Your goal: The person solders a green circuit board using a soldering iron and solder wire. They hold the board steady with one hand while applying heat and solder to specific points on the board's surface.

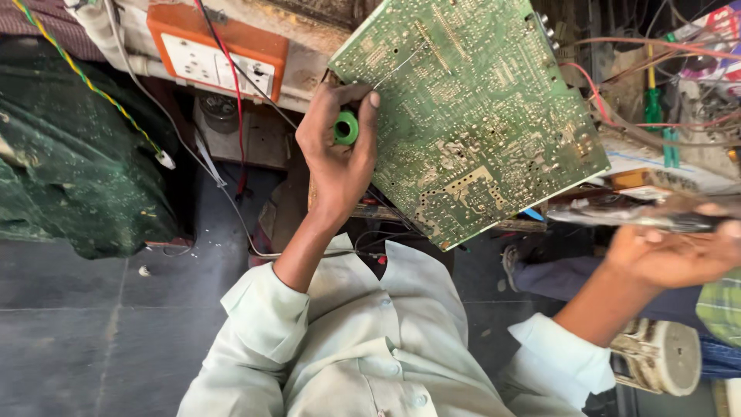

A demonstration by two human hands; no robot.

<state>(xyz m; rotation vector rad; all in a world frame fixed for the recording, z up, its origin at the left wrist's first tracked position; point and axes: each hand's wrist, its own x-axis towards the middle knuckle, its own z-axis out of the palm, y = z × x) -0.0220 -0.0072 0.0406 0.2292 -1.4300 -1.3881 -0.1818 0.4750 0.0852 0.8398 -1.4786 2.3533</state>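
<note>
A large green circuit board point(478, 116) lies solder side up, tilted, in the upper middle of the head view. My left hand point(336, 150) is closed on a small green spool of solder wire point(346, 127) at the board's left edge, and a thin strand of wire point(397, 69) runs from it across the board. My right hand point(671, 251), at the right edge, grips a long thin dark tool point(617, 216) that looks blurred and points left toward the board's lower corner.
An orange-framed socket box point(216, 50) with red and black wires sits at the top left. A dark green cloth bundle point(77, 162) fills the left. Tangled wires and a green-handled screwdriver point(654, 104) crowd the right bench. Another person's leg point(556, 274) shows beyond my right arm.
</note>
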